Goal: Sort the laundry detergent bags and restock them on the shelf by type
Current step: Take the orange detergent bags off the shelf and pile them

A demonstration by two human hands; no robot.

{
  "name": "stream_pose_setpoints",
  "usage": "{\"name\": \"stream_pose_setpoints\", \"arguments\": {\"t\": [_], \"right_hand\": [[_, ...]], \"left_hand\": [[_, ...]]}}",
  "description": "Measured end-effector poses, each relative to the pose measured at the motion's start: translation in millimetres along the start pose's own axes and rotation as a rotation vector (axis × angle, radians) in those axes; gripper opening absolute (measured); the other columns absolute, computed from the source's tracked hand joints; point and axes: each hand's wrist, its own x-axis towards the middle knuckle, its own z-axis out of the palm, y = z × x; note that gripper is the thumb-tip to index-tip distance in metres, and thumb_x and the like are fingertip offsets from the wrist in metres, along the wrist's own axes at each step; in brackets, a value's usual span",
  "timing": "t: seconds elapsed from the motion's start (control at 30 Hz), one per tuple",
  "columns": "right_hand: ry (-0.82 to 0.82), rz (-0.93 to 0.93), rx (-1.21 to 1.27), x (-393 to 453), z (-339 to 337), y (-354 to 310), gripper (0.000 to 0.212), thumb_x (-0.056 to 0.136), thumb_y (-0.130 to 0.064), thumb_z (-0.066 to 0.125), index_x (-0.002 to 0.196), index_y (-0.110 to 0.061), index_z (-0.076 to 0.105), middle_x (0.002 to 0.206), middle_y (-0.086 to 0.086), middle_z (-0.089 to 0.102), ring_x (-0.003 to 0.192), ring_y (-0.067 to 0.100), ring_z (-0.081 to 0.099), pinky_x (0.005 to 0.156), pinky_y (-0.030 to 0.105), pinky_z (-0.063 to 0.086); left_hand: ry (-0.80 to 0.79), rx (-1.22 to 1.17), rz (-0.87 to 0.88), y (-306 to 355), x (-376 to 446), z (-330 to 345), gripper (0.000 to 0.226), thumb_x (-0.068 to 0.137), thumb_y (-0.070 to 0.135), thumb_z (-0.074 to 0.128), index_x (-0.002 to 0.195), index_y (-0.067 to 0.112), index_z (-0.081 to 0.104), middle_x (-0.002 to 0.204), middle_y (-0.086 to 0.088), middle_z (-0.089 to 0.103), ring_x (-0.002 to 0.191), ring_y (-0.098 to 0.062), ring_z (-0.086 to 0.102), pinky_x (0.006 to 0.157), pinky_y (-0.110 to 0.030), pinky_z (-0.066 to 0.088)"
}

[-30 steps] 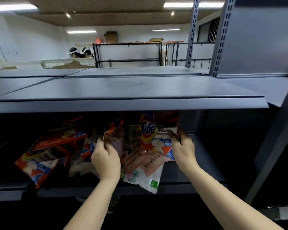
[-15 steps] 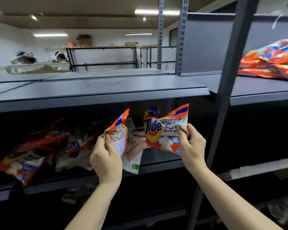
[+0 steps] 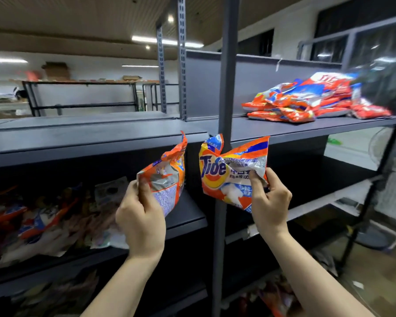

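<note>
Now each hand grips one bag — left hand point(image 3: 142, 219), right hand point(image 3: 269, 205).

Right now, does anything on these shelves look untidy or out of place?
Yes. The mixed bags on the lower left shelf lie jumbled, different types together, while the orange bags at upper right form one sorted pile.

My left hand point(image 3: 142, 216) covers the lower part of its bag point(image 3: 167, 177). Left of that bag, the mixed pile point(image 3: 44, 220) is blurred and cut off by the frame's edge.
</note>
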Motion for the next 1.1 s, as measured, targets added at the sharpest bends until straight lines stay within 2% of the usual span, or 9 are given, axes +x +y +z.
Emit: {"name": "stream_pose_setpoints", "arguments": {"t": [0.1, 0.23, 0.3, 0.4, 0.53, 0.7, 0.83, 0.97, 1.1], "right_hand": [[0.056, -0.014, 0.019, 22, -27, 6, 0.02, 0.091, -0.034, 0.054, 0.097, -0.017, 0.063, 0.089, -0.008, 0.071, 0.079, 0.006, 0.07, 0.06, 0.03, 0.058], [0.092, -0.024, 0.023, 58, -64, 29, 0.027, 0.09, -0.038, 0.052, 0.1, -0.016, 0.064, 0.091, -0.005, 0.072, 0.081, 0.011, 0.071, 0.062, 0.037, 0.058], [0.108, -0.035, 0.019, 81, -85, 46, 0.029, 0.089, -0.039, 0.053, 0.102, -0.016, 0.065, 0.091, -0.004, 0.072, 0.082, 0.01, 0.071, 0.062, 0.034, 0.058], [0.122, -0.05, 0.032, 121, -118, 72, 0.026, 0.09, -0.032, 0.056, 0.101, -0.01, 0.066, 0.088, -0.001, 0.072, 0.078, 0.007, 0.07, 0.059, 0.022, 0.054], [0.136, -0.072, 0.007, 186, -158, 108, 0.012, 0.094, -0.011, 0.056, 0.095, -0.005, 0.067, 0.073, -0.009, 0.065, 0.063, -0.008, 0.061, 0.054, 0.005, 0.042], [0.172, -0.096, -0.021, 265, -197, 153, 0.009, 0.095, -0.011, 0.055, 0.09, -0.012, 0.064, 0.066, -0.014, 0.057, 0.055, -0.009, 0.055, 0.05, 0.004, 0.037], [0.228, -0.101, -0.068, 323, -214, 193, 0.012, 0.094, -0.02, 0.057, 0.087, -0.016, 0.065, 0.067, -0.013, 0.061, 0.058, 0.0, 0.055, 0.054, 0.013, 0.042], [0.304, -0.09, -0.077, 375, -216, 230, 0.012, 0.093, -0.023, 0.057, 0.089, -0.016, 0.067, 0.074, -0.007, 0.063, 0.068, 0.006, 0.054, 0.066, 0.025, 0.043], [0.406, -0.101, -0.086, 425, -205, 260, 0.019, 0.091, -0.025, 0.057, 0.094, -0.01, 0.068, 0.08, -0.002, 0.064, 0.073, 0.01, 0.052, 0.069, 0.027, 0.037]], "left_hand": [[0.009, -0.071, 0.016, 31, -1, 23, 0.037, 0.099, 0.027, 0.041, 0.082, 0.001, 0.061, 0.074, -0.02, 0.065, 0.068, -0.038, 0.055, 0.062, -0.024, 0.026], [-0.021, -0.243, -0.035, 64, -8, 70, 0.04, 0.1, 0.038, 0.038, 0.082, 0.009, 0.06, 0.064, 0.004, 0.057, 0.061, -0.023, 0.052, 0.063, -0.032, 0.042], [-0.015, -0.287, -0.008, 81, -12, 101, 0.038, 0.1, 0.03, 0.04, 0.081, 0.004, 0.06, 0.063, 0.008, 0.053, 0.059, -0.011, 0.044, 0.062, -0.024, 0.035], [0.011, -0.317, 0.009, 107, -20, 155, 0.035, 0.1, 0.023, 0.041, 0.082, 0.001, 0.062, 0.069, 0.001, 0.055, 0.06, -0.007, 0.041, 0.061, -0.02, 0.028], [0.03, -0.335, -0.018, 140, -26, 236, 0.036, 0.099, 0.024, 0.041, 0.084, -0.001, 0.064, 0.071, 0.001, 0.055, 0.06, -0.011, 0.042, 0.061, -0.023, 0.028], [0.077, -0.332, -0.011, 171, -35, 327, 0.036, 0.1, 0.023, 0.042, 0.086, -0.002, 0.063, 0.072, -0.007, 0.06, 0.063, -0.019, 0.047, 0.06, -0.023, 0.026], [0.111, -0.261, -0.007, 188, -34, 388, 0.038, 0.099, 0.028, 0.04, 0.083, 0.001, 0.061, 0.072, -0.019, 0.063, 0.063, -0.036, 0.045, 0.058, -0.026, 0.02], [0.13, -0.245, -0.01, 196, -26, 437, 0.037, 0.102, 0.027, 0.041, 0.082, 0.002, 0.059, 0.069, -0.007, 0.055, 0.063, -0.027, 0.037, 0.058, -0.026, 0.02], [0.16, -0.241, 0.014, 192, -15, 478, 0.038, 0.101, 0.028, 0.04, 0.081, 0.002, 0.058, 0.071, -0.008, 0.057, 0.065, -0.026, 0.038, 0.06, -0.026, 0.022]]}}
